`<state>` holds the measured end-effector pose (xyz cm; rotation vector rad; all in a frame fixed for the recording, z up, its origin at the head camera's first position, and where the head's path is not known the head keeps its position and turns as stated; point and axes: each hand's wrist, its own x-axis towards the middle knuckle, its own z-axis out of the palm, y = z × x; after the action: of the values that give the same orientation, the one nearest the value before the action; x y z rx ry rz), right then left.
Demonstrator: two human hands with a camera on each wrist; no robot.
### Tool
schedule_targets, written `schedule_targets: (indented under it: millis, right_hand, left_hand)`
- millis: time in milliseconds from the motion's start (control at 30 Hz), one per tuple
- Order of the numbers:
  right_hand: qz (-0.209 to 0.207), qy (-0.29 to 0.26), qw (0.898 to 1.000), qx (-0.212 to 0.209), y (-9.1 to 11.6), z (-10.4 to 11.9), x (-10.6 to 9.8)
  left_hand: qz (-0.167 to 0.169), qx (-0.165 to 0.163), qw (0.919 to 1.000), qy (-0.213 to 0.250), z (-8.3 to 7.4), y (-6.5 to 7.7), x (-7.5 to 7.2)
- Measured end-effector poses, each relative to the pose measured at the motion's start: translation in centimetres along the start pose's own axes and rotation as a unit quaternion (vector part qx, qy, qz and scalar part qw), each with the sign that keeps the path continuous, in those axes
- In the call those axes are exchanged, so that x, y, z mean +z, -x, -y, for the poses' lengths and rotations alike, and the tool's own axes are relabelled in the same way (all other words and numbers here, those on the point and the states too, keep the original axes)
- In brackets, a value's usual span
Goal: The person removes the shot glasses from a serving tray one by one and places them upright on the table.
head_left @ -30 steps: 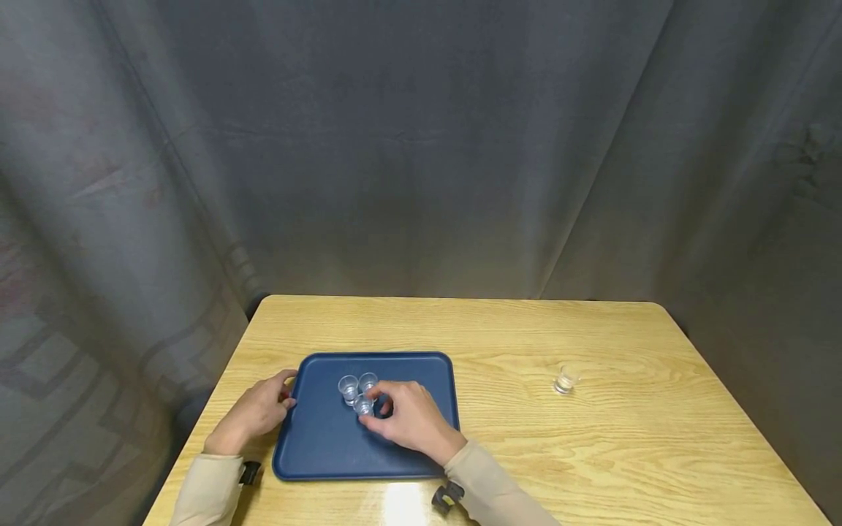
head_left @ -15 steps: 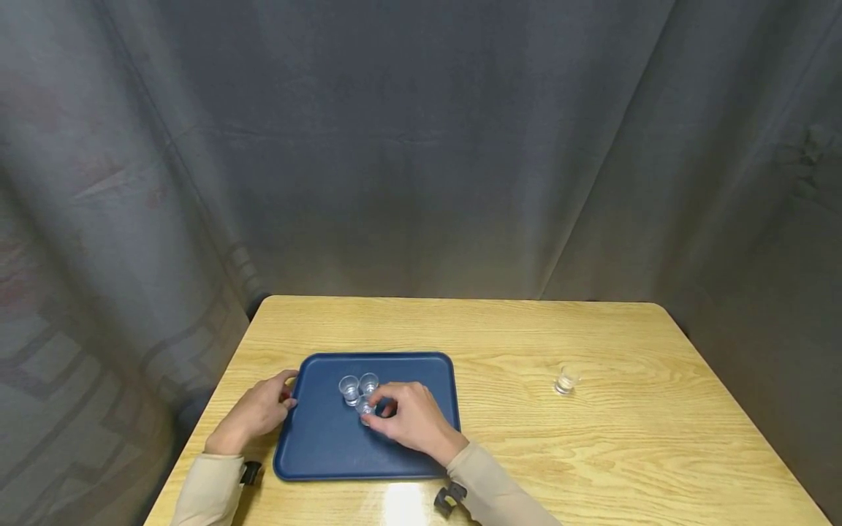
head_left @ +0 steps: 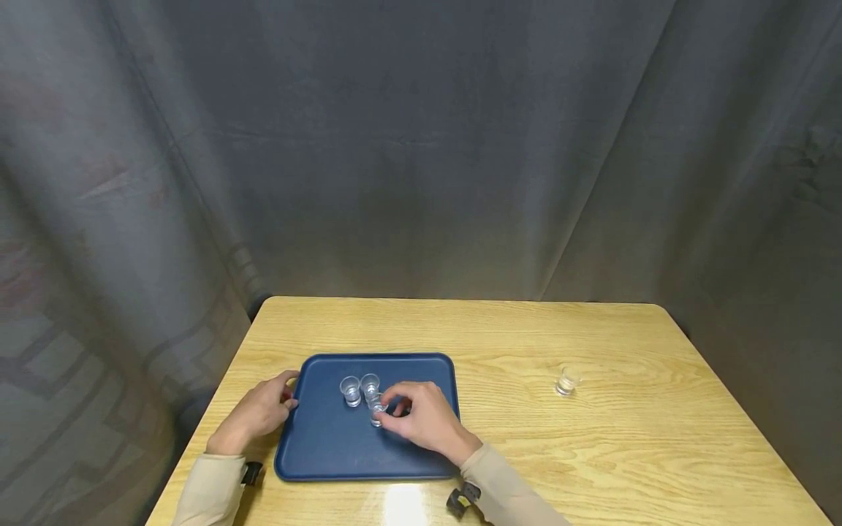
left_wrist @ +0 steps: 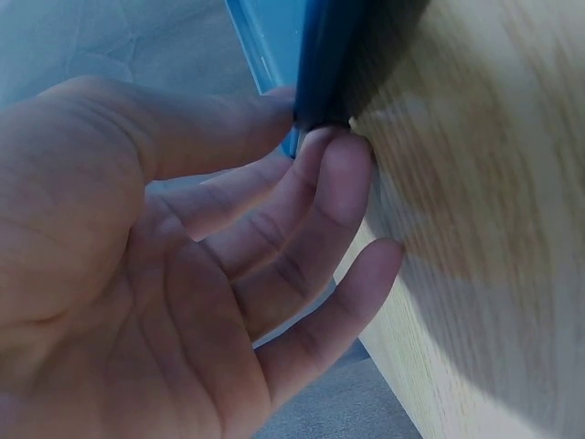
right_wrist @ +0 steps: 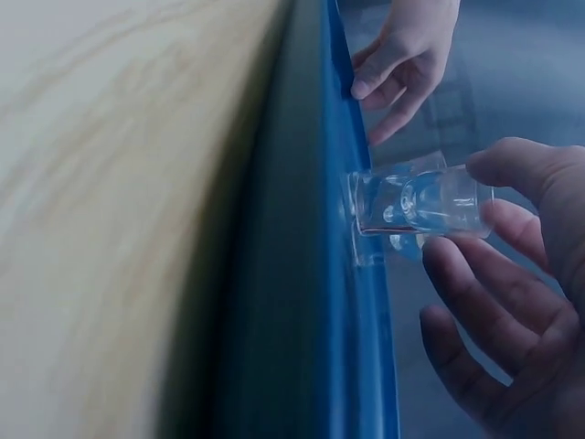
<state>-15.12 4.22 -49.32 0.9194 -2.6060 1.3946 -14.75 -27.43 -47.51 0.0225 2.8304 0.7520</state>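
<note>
A blue tray [head_left: 335, 453] lies on the wooden table, its left rim pinched between the thumb and fingers of my left hand [head_left: 258, 410]. Three small clear shot glasses stand on it. Two of them, the left glass [head_left: 351, 394] and the back glass [head_left: 370, 383], are side by side. My right hand [head_left: 426, 418] pinches the front glass [head_left: 377, 418] near its rim with thumb and index finger. In the right wrist view this held glass [right_wrist: 434, 201] overlaps the others, so I cannot tell whether its base touches the tray.
Apart from the tray, another clear shot glass [head_left: 566, 381] stands on the right part of the table [head_left: 625, 438]. A grey curtain [head_left: 421, 146] hangs behind the table and along its sides.
My right hand has moved a little to the right with the front glass, away from the left glass. The left hand keeps its place on the tray rim.
</note>
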Motion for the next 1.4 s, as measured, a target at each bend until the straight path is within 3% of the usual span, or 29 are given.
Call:
schedule_targets:
  millis: [367, 767, 1400]
  right_hand:
    - [-0.004, -0.031, 0.999, 0.018, 1.0, -0.8, -1.5]
    - [-0.010, -0.016, 0.998, 0.061, 2.6, -2.0, -4.1]
    - [-0.077, -0.039, 0.989, 0.117, 5.2, -4.9, -8.6]
  left_hand:
    - [-0.002, 0.001, 1.0000, 0.000, 0.0, -0.1, 0.1]
    - [0.001, -0.010, 1.0000, 0.001, 0.0, 0.1, 0.4]
    - [-0.003, -0.011, 0.9999, 0.008, 0.0, 0.1, 0.4]
